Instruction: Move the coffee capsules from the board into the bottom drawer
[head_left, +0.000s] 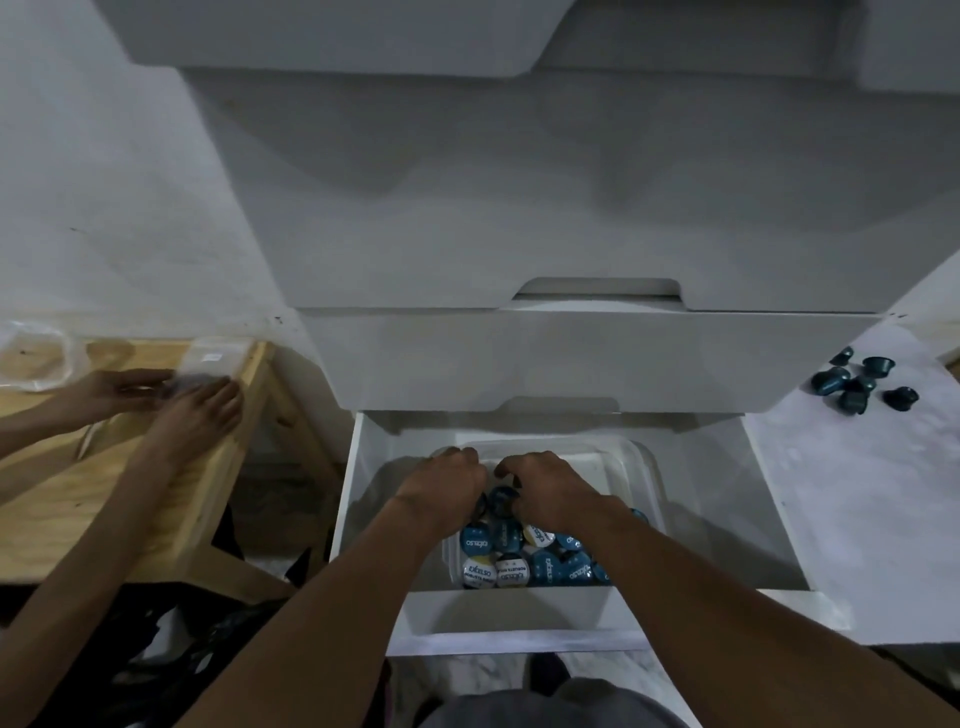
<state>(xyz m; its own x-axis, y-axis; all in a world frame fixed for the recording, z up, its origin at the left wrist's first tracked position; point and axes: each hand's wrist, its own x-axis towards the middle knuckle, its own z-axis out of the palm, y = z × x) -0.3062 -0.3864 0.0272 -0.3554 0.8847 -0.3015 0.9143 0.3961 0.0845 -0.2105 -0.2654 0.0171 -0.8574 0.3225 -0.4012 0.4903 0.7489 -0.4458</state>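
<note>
Some capsules (852, 387) lie on the board (857, 493) at right; others fill the tub (644, 460) in the drawer (519, 608). Our left hand (441, 483) and right hand (545, 483) curl over the tub, and we cannot tell if they grip anything. We judge this is unloading; next, both hands reach right.

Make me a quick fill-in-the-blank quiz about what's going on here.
1. The left hand and right hand reach into the open ____ drawer.
2. Loose capsules on the white board lie to the drawer's ____.
3. Another person's hands work over a ____ table at the left.
Missing words: bottom, right, wooden.
</note>
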